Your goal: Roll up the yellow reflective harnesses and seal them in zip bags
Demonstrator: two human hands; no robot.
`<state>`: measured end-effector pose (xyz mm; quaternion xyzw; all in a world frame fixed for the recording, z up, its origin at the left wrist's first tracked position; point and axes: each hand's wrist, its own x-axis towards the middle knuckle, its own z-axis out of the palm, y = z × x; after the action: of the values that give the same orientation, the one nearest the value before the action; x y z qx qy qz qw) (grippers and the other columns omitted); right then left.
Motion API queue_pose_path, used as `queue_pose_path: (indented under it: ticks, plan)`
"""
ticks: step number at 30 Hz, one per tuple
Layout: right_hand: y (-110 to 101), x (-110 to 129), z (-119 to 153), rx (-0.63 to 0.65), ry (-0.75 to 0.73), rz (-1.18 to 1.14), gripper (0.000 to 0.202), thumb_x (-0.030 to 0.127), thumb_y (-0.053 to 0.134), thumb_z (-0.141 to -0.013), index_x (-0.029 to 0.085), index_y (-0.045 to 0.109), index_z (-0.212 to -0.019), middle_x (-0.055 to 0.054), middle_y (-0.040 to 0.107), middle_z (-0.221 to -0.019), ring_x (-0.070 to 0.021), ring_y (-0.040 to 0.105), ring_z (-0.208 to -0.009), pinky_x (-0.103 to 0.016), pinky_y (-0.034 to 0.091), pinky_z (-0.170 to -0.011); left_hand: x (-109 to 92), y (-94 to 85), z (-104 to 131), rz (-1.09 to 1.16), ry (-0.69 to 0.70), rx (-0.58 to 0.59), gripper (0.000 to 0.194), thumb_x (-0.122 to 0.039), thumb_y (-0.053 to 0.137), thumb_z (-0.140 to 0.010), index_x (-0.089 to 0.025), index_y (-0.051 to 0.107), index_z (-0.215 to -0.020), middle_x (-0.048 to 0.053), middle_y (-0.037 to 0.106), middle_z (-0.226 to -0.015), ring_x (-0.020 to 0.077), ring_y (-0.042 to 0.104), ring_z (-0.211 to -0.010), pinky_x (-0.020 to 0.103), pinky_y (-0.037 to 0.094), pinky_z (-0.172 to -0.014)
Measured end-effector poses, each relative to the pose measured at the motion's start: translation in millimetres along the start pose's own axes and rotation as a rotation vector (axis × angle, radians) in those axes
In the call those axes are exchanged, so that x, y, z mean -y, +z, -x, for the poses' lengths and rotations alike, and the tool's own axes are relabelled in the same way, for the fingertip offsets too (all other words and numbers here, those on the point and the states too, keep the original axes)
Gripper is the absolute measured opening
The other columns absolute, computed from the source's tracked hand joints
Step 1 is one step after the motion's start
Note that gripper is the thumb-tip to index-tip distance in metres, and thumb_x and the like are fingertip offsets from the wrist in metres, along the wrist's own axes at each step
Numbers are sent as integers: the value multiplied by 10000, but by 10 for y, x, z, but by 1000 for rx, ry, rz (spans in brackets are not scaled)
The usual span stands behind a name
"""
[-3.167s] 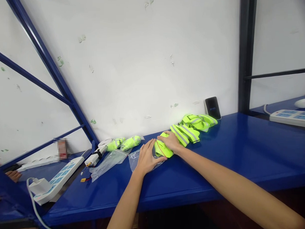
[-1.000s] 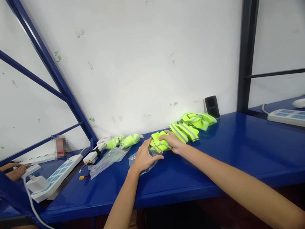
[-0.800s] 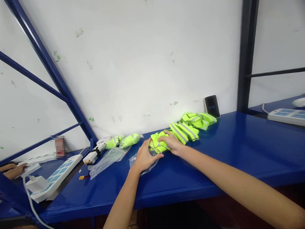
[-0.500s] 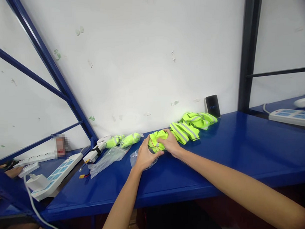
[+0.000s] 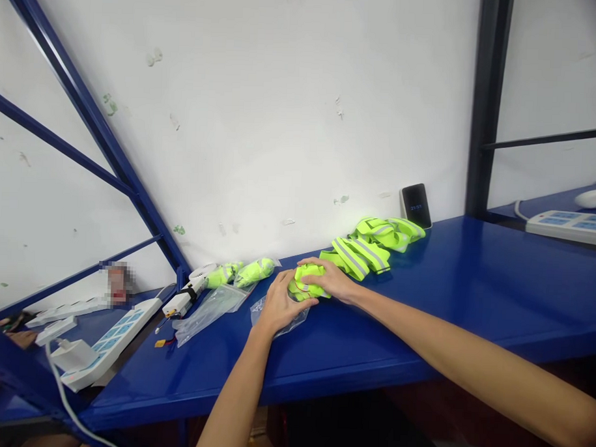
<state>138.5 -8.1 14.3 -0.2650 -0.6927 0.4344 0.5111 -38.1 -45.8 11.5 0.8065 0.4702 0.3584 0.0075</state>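
Note:
A bunched neon-yellow reflective vest (image 5: 299, 289) is pressed between both hands just above the blue tabletop. My left hand (image 5: 278, 305) curves round its left side, thumb along the near edge. My right hand (image 5: 329, 281) grips it from the right, with fingers over the top. Beneath the left hand lies a clear plastic bag (image 5: 294, 322), partly hidden by that hand. Whether the vest is inside the bag's mouth I cannot tell. Right behind the right hand, a loose yellow vest with grey stripes (image 5: 362, 257) is spread on the table, and another crumpled vest (image 5: 388, 233) lies beyond.
Two bagged yellow bundles (image 5: 254, 272) rest by the wall at left, near a flat clear bag (image 5: 211, 315) and a white device with wires (image 5: 184, 302). A dark-screened clock (image 5: 416, 207) leans on the wall. Blue frame bars and a power strip (image 5: 112, 344) stand left.
The held vest is squeezed into a more compact bundle. My right hand has shifted slightly left and its fingers now reach over the top; the left hand has moved little.

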Motion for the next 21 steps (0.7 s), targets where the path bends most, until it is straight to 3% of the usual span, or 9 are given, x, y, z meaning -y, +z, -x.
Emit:
queue_pose_path:
  ticks: [5,12,18,21]
  plan:
    - [50,-31,-13,-127,-37,120,157,327,645,-722,187,658,-791,-24,673,-862,-202,614,-849,-332,451,-818,-26,35,-2,10,-17,15,779,-547,781,-623,-227,494,-1273,86,569,-1228,278,536,-1163,409,419,-994]
    - [88,-58,-43,-292,-25,206,66,238,594,-652,196,574,-699,7,606,-759,-189,567,-765,-309,431,-749,11,91,-14,-30,-159,70,1147,-647,729,-611,-187,159,-1493,153,330,-1493,334,285,-1393,464,283,-1113]
    - [90,-73,-30,-228,-68,183,236,177,539,-661,204,682,-847,-18,681,-899,-208,587,-899,-333,419,-864,39,91,-11,-76,-207,149,1063,-700,683,-613,-178,287,-1451,153,420,-1428,373,317,-1359,493,290,-1091]
    - [89,-81,-33,-200,-57,251,162,195,538,-687,210,699,-687,-31,700,-817,-242,563,-981,-368,372,-938,15,88,-6,-84,-199,144,1053,-693,705,-590,-177,320,-1422,150,441,-1395,374,329,-1340,487,304,-1074]
